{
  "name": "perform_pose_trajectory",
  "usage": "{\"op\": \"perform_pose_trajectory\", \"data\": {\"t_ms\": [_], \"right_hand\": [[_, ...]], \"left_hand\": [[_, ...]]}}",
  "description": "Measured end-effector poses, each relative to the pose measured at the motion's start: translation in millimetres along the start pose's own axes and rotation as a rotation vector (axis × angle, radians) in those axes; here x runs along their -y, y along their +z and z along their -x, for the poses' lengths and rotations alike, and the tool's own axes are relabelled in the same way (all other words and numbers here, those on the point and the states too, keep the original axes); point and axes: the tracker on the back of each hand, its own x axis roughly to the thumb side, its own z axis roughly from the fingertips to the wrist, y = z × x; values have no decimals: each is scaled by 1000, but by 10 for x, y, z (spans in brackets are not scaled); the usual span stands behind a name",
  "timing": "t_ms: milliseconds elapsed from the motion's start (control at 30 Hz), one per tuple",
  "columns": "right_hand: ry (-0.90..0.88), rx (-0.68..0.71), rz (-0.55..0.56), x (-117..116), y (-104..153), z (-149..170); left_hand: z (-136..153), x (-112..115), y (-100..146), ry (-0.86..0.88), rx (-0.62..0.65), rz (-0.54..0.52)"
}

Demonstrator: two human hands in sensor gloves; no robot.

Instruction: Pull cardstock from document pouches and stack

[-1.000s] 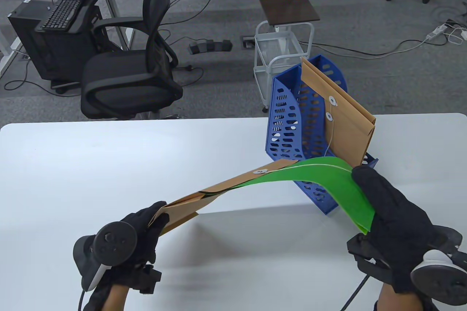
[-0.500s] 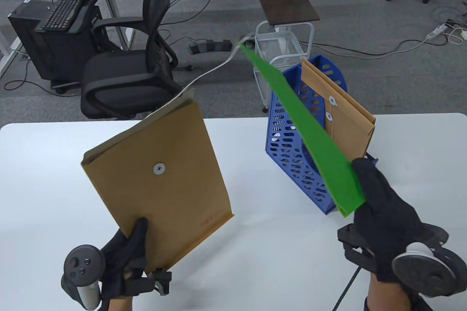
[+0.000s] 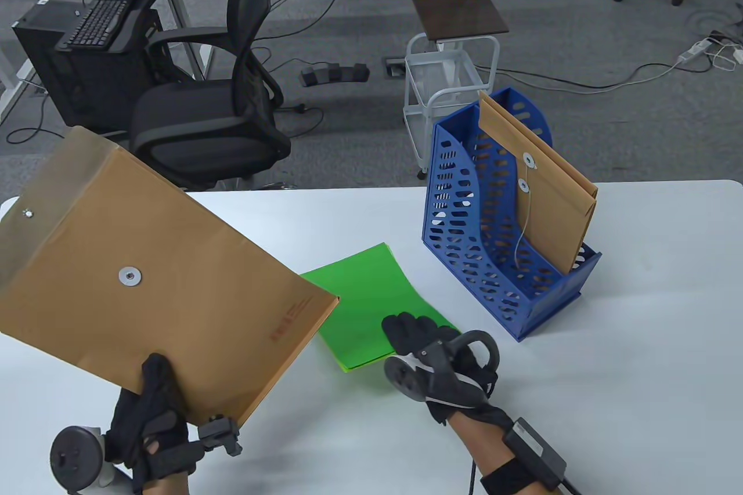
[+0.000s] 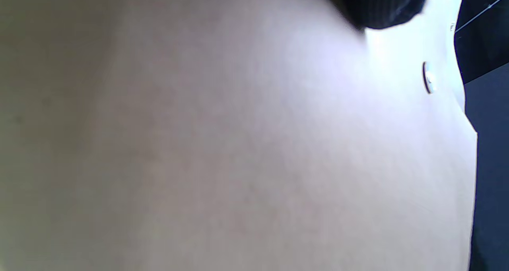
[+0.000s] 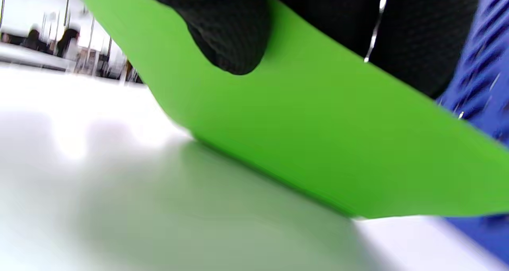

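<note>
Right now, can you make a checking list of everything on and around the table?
Surface: white table, green cardstock on it; the right wrist view shows its near edge raised off the top.
Job's things: brown pouch held up in the air; more brown pouches standing in the blue file rack.
Clutter: nothing seen.
Grippers: left hand grips the pouch's lower corner; right hand holds the cardstock's near edge.
Cables: a black cord along the right wrist; cords across the floor.
Surroundings: black office chair, white cart, grey carpet.
</note>
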Motion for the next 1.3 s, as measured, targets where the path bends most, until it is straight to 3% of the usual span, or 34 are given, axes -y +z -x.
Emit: {"op": "perform_pose_trajectory", "data": {"t_ms": [100, 200, 400, 600, 667, 733, 900, 1067, 1300], "right_hand": [[80, 6, -81, -252, -74, -52], [17, -31, -152, -393, -146, 11], [-26, -78, -222, -448, -164, 110], [-163, -113, -440, -436, -113, 236], [-237, -104, -354, -254, -7, 252], [-282, -84, -170, 50, 194, 275], [-329, -79, 76, 531, 660, 264], [-284, -106, 169, 488, 871, 294], [-320, -167, 74, 314, 916, 407]], "left_hand": [[23, 23, -2, -6, -8, 16], [28, 39, 2, -2, -11, 21], [9, 85, 6, -9, -3, 47], [26, 108, 17, -11, -4, 66], [21, 126, 24, -15, -1, 82], [21, 151, 29, -28, 4, 98], [49, 228, 32, -63, -3, 139], [109, 342, 60, -94, -27, 229], [284, 654, 112, -120, -125, 464]]}}
